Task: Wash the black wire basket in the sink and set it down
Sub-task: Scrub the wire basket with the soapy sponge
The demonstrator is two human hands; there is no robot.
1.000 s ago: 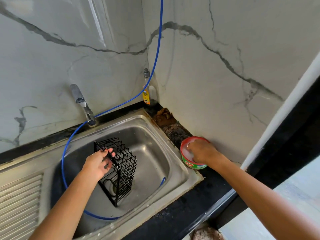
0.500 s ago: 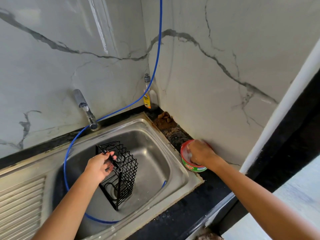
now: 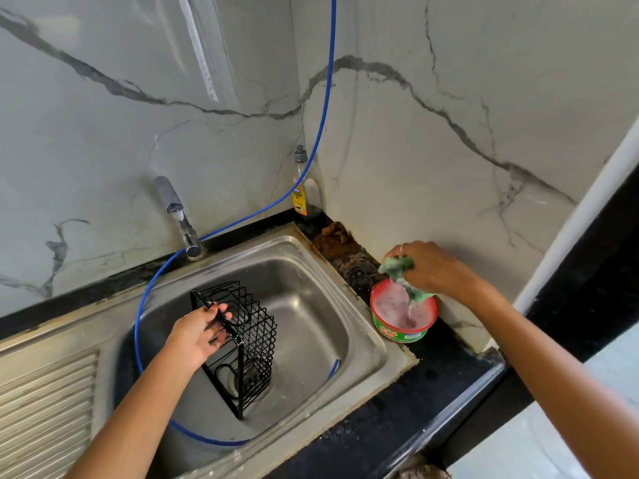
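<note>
The black wire basket [image 3: 242, 344] stands on end inside the steel sink [image 3: 311, 305], its lower end resting on the basin floor over the drain and its upper end tilted toward the back left. The left hand [image 3: 198, 331] grasps its upper black frame bar, fingers curled round the bar. To the right of the basket the basin floor lies bare up to the right wall of the sink; to its left a blue hose [image 3: 138, 326] follows the basin's left wall, curls along the front and ends near the front right corner. The same hose climbs out past the tap [image 3: 179, 219] at the back rim and runs up the marble wall [image 3: 103, 133] corner.

The right hand [image 3: 425, 267] is lifted above a red-rimmed green tub [image 3: 403, 319] of foamy soap and squeezes a green scrub pad [image 3: 397, 267] in clenched fingers; part of the pad hangs down into the tub. The tub sits on the narrow strip of black worktop [image 3: 432, 371] between the sink's right rim and the side wall, touching or almost touching both. Behind it, the strip is stained brown, and a dish-soap bottle [image 3: 304, 188] stands in the far corner. The ribbed draining board [image 3: 45, 406] stretches left of the basin. The worktop's front edge runs diagonally at lower right, with pale floor [image 3: 553, 426] beyond.
</note>
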